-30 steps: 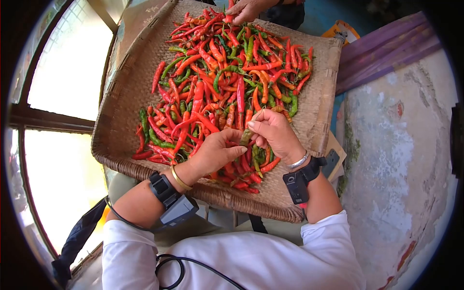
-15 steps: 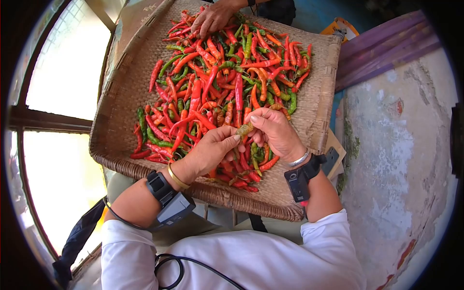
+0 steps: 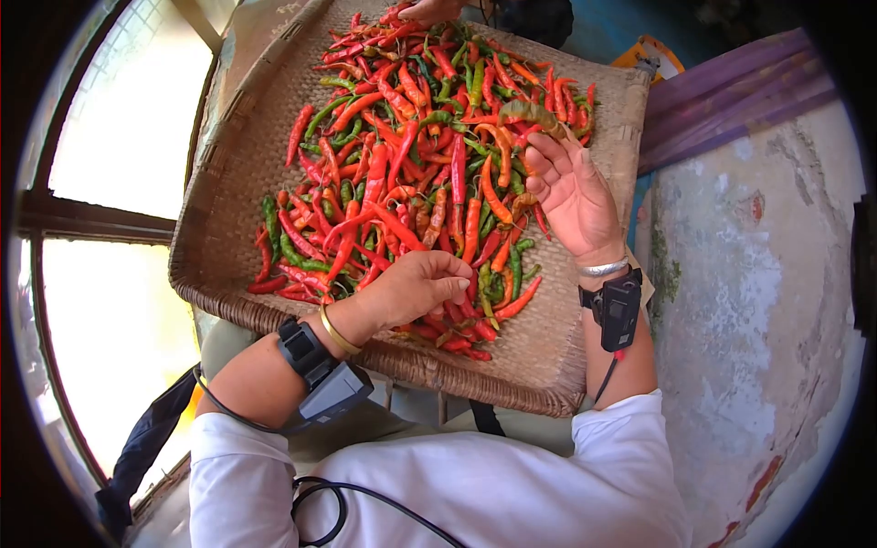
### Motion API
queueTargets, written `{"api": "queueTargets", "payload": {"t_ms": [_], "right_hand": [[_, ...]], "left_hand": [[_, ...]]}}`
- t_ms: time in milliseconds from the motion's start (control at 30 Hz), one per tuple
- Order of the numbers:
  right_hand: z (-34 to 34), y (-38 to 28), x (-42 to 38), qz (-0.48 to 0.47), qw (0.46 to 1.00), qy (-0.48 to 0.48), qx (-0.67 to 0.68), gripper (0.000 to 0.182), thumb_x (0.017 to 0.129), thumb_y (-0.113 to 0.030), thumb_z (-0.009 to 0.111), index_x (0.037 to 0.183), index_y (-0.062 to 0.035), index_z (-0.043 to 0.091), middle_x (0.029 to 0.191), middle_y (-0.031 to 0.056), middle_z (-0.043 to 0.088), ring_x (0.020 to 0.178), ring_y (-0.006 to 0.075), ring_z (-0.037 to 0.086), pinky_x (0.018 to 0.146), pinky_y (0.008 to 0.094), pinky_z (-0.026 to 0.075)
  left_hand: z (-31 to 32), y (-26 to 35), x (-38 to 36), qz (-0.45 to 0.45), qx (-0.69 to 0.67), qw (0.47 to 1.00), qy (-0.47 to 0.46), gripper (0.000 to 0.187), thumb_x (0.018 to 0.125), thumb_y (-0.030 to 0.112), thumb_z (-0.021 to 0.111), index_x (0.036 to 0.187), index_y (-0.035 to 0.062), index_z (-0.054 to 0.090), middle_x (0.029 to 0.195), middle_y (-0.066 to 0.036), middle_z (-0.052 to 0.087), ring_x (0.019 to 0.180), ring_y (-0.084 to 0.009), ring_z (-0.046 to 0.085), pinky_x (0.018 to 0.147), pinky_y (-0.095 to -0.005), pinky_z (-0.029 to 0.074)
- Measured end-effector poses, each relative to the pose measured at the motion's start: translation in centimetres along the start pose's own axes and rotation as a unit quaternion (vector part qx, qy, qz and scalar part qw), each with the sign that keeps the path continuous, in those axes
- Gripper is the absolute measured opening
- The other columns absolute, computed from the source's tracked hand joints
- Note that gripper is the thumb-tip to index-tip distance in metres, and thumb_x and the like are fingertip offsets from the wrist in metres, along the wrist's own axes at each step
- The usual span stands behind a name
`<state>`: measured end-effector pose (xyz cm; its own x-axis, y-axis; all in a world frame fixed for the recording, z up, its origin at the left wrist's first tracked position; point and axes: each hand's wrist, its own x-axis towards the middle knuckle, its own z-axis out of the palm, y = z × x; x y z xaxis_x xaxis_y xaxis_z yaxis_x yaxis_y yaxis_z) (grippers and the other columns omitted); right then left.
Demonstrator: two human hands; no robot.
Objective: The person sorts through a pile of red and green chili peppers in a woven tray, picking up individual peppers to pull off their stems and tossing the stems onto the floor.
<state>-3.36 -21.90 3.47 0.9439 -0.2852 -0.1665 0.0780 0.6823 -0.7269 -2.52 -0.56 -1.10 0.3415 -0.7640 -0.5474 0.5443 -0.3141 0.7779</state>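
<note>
A wide woven basket (image 3: 585, 237) in front of me holds a heap of red, orange and green chili peppers (image 3: 379, 173). My right hand (image 3: 580, 192) is raised over the basket's right side, palm up with fingers stretched apart. Just beyond its fingertips is a curled olive-brown chili pepper (image 3: 533, 115), overlapping the heap in this view. Low over the near part of the heap, my left hand (image 3: 416, 288) has thumb and fingers pressed together in a pinch. Whatever it may hold is hidden by the fingers.
Another person's hand (image 3: 434, 11) reaches into the heap at the far edge. A window (image 3: 110, 119) stands to the left. Purple cloth (image 3: 731, 96) lies beyond the basket at right, beside a worn, pale wall (image 3: 740, 274). Straps and cables hang about my forearms.
My hands have parted from the olive-brown chili pepper. The right hand swung up and right and opened; the chili is now farther out. The other person's hand drew back toward the top edge.
</note>
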Motion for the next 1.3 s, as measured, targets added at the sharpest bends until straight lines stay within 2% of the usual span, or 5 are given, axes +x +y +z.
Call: {"api": "queueTargets", "payload": {"t_ms": [200,267,767,900,1300], "right_hand": [[-2.2,0.1,-0.1,0.1,0.892,-0.029,-0.44,0.034,0.082,-0.019,0.057,0.11,-0.001,0.051,0.091,0.0061,0.059,0.079,0.0145,0.057,0.065,0.0264,0.046],[-2.3,0.7,-1.1,0.076,0.67,-0.239,-0.699,0.022,0.076,-0.015,0.061,0.093,-0.0012,0.059,0.076,0.0078,0.061,0.069,0.0167,0.059,0.062,0.0287,0.046],[-4.7,5.7,-3.4,-0.055,0.364,-0.27,-0.89,0.009,0.068,-0.009,0.056,0.077,-0.0097,0.057,0.061,0.0109,0.056,0.065,0.0294,0.059,0.055,0.0402,0.045],[-4.2,5.3,-3.2,-0.081,0.357,-0.284,-0.886,0.008,0.068,-0.011,0.056,0.075,-0.0083,0.057,0.06,0.0108,0.056,0.061,0.028,0.059,0.052,0.0383,0.045],[-0.1,2.4,-4.1,0.142,0.832,-0.217,-0.49,0.01,0.073,-0.012,0.057,0.079,-0.0035,0.056,0.057,-0.0006,0.052,0.049,0.006,0.047,0.047,0.0216,0.039]], "left_hand": [[0.1,0.1,-0.1,0.004,0.0,1.0,0.009,0.018,0.086,0.012,0.052,0.101,0.0023,0.052,0.077,-0.002,0.057,0.06,-0.0079,0.053,0.054,-0.0187,0.042],[0.1,0.0,0.0,0.009,0.002,1.0,0.011,0.018,0.086,0.013,0.052,0.101,0.0024,0.052,0.077,-0.002,0.057,0.06,-0.0079,0.053,0.055,-0.0187,0.042],[0.2,-0.2,0.3,0.019,0.0,0.999,0.03,0.019,0.085,0.014,0.053,0.099,0.0011,0.053,0.074,-0.002,0.056,0.057,-0.0065,0.05,0.052,-0.0194,0.044],[0.2,0.3,0.1,0.009,0.002,1.0,0.029,0.02,0.085,0.012,0.053,0.102,0.0018,0.052,0.078,-0.001,0.056,0.06,-0.0062,0.051,0.054,-0.0188,0.043],[0.8,0.2,0.0,0.101,0.046,0.993,0.03,0.023,0.082,0.009,0.057,0.103,0.0005,0.053,0.077,-0.002,0.057,0.06,-0.0058,0.052,0.053,-0.0209,0.046]]}}
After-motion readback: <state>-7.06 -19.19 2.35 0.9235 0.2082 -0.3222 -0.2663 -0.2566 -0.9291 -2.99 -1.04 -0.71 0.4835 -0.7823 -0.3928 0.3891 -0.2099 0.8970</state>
